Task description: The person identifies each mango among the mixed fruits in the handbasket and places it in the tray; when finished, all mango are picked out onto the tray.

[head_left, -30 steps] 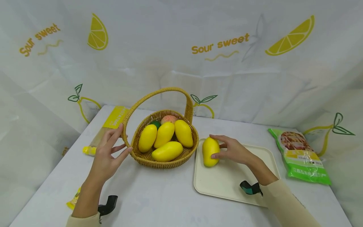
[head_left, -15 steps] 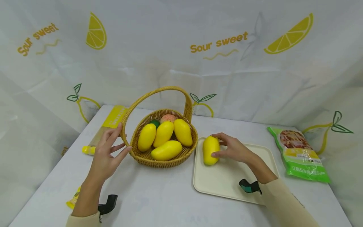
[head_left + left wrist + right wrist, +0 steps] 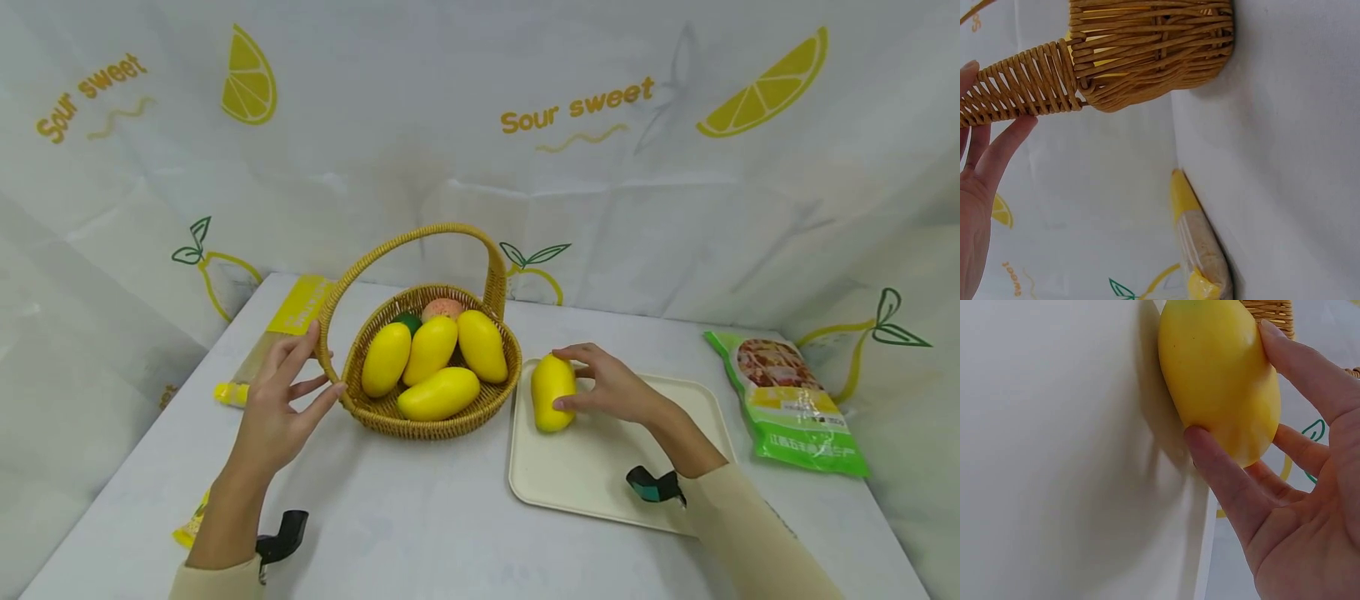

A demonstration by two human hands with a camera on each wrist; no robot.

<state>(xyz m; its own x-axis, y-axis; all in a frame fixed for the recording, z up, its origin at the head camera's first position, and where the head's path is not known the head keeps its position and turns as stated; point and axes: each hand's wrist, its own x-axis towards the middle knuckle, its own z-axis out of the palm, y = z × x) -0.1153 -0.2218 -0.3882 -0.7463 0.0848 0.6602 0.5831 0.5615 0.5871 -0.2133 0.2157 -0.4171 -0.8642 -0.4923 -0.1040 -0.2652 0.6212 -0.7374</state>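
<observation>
The right hand (image 3: pixel 609 390) held a smooth, oblong yellow mango (image 3: pixel 553 393) between thumb and fingers; beneath that grip lay a cream rectangular tray (image 3: pixel 585 477). Only the right wrist view showed the mango's greenish end. Farther left, the left hand (image 3: pixel 279 417) pinched the handle of a golden-brown wicker basket (image 3: pixel 435 429), whose four yellow mangoes (image 3: pixel 438 395) could be counted only in the head view.
</observation>
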